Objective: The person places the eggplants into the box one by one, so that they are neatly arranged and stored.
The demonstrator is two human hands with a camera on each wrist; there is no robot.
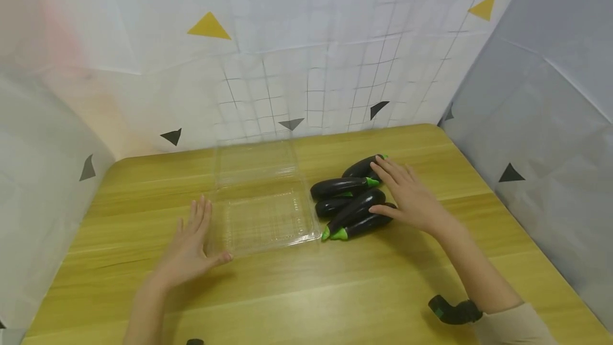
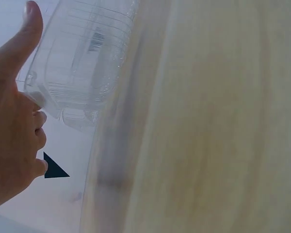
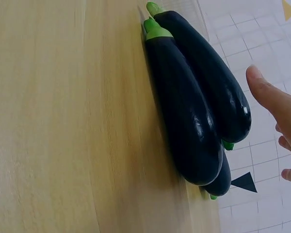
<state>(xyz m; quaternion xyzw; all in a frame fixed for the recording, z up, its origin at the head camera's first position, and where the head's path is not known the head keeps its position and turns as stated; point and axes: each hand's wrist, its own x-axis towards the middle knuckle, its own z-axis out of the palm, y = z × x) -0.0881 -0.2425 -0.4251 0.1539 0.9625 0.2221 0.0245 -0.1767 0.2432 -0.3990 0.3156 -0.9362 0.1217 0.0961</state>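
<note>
A clear plastic clamshell box [image 1: 265, 217] lies with its lid [image 1: 256, 161] folded back on the wooden table. At its left edge my left hand [image 1: 189, 249] is spread, fingers extended; in the left wrist view the hand [image 2: 14, 116] is beside the box [image 2: 82, 63], and whether it touches is hard to tell. Several dark eggplants [image 1: 354, 212] with green stem ends are heaped right of the box. My right hand [image 1: 414, 196] hovers over the heap's right side, fingers spread. In the right wrist view, the thumb stands apart from the eggplants [image 3: 184, 107].
White sheeting [image 1: 335, 68] with grid lines and coloured triangles rises behind the table [image 1: 306, 292], and grey sheeting [image 1: 551, 121] stands on the right. A black curved strap or cable piece [image 1: 452, 310] is near the right wrist.
</note>
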